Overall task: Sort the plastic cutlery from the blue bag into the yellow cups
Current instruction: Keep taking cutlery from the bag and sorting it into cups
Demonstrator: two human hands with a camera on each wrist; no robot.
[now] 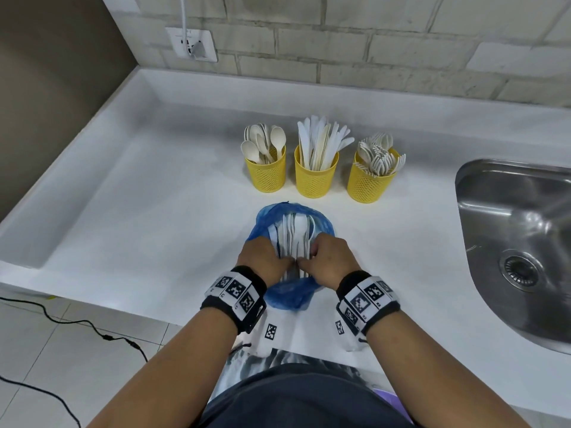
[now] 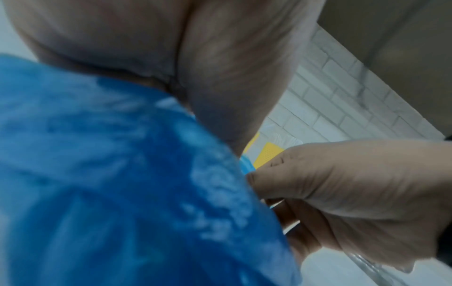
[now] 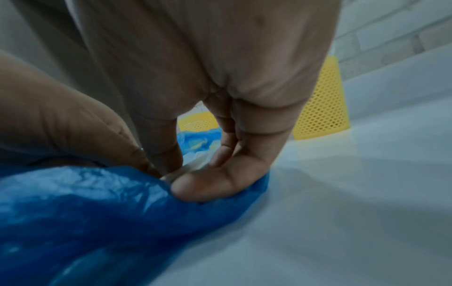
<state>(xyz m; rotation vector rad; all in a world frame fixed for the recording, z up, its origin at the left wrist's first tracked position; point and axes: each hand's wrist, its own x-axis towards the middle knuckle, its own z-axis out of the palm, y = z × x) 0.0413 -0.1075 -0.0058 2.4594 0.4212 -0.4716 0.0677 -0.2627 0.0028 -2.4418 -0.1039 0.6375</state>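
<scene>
Cutlery (image 1: 293, 239) lay bunched in the open mouth of the blue bag (image 1: 290, 296), which sat on the white counter (image 1: 154, 211) just in front of me, with a good handful left to sort. My left hand (image 1: 262, 257) and my right hand (image 1: 330, 261) met over the handle ends, knuckles nearly touching. My right thumb and fingers (image 3: 215, 185) pinched at pale handles where they came out of the plastic; my left fingers were curled down into the bundle, though I could not tell exactly which pieces they gripped.

Most of the job looked done. Behind the bag stood 3 yellow cups in a row: the left cup (image 1: 265, 174) held spoons, the middle cup (image 1: 315, 177) held knives, and the right cup (image 1: 370, 183) held forks, all well filled. What remained, I judged, was the bag's last batch.

A steel sink (image 1: 519, 242) sat off to my right, well apart from the cups. A wall socket (image 1: 193, 44) was mounted above the far left corner. Crinkled plastic wrapped the handles and would likely snag as I pulled; the crowded cups left little room.
</scene>
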